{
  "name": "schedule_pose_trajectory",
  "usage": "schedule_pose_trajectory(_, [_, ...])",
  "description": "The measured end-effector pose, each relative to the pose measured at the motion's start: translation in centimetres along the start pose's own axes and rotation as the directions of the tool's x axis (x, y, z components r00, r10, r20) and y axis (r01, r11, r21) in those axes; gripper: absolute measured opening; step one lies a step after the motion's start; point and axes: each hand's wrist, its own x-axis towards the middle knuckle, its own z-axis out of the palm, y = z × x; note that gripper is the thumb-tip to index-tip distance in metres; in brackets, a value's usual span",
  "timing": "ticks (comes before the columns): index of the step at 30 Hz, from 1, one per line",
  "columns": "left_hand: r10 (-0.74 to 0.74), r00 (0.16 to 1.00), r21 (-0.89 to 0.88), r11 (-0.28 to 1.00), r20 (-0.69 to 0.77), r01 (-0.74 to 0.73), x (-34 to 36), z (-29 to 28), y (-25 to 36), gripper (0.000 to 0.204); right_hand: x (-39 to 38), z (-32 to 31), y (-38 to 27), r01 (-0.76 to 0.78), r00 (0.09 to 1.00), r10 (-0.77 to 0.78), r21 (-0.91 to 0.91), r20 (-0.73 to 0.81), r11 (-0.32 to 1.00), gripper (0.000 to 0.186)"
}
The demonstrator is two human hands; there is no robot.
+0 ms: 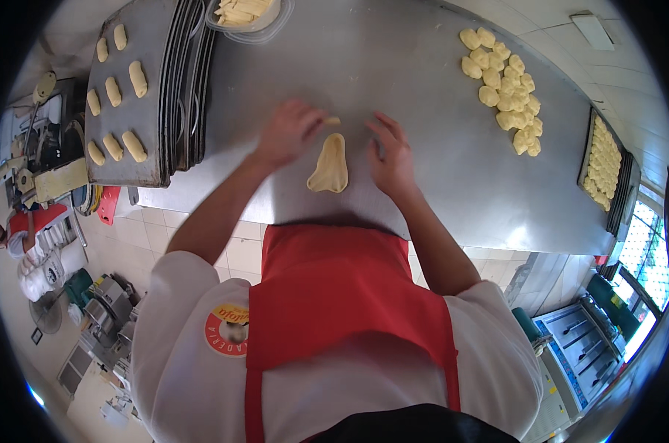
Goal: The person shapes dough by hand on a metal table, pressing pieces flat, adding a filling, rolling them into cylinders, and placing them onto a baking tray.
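A flattened, elongated piece of dough (329,166), narrow at its far end and wide at its near end, lies on the metal table in front of me. My left hand (290,134), slightly blurred, is closed with a small pale yellow stick, apparently a cheese stick (333,120), at its fingertips, just beyond the dough's narrow tip. To the right of the dough, my right hand (392,155) hovers with fingers apart and nothing in it. Similar sticks fill a clear plastic tub (254,34) at the table's far edge.
Stacked baking trays (155,111) stand at the left, the top one bearing several rolled dough pieces (113,91). Dough balls (508,88) cluster at the far right of the steel table (438,192). Beyond them is a tray of small dough pieces (602,164). Another person (31,229) is at far left.
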Motion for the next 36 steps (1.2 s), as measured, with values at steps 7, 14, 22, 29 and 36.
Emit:
schedule_pose_trajectory(7, [-0.151,0.979,0.118,0.979,-0.139,0.168,-3.2,2.9,4.0,0.045,0.8,5.4,1.1,0.280,0.956,-0.284,-0.489,0.067,0.826,0.042])
schedule_pose_trajectory(14, [-0.167,0.964,-0.034,0.983,0.205,0.178,-6.2,2.2,3.3,0.040,-2.8,5.1,1.7,0.141,0.986,-0.094,-0.398,0.135,0.907,0.036])
schedule_pose_trajectory(22, [-0.077,0.971,-0.010,0.997,0.225,0.081,-7.9,2.5,3.0,0.038,-5.1,5.6,0.1,0.196,0.979,-0.203,-0.428,0.031,0.882,0.038])
schedule_pose_trajectory(29, [0.013,0.978,0.049,0.998,0.209,-0.024,-9.5,1.8,2.7,0.044,-7.6,5.3,-0.6,0.142,0.979,-0.053,-0.475,0.196,0.868,0.039])
schedule_pose_trajectory(36, [0.032,0.978,0.118,0.991,0.208,-0.058,-9.6,2.3,2.9,0.050,-7.9,5.9,0.6,0.159,0.987,-0.124,-0.531,0.101,0.833,0.038])
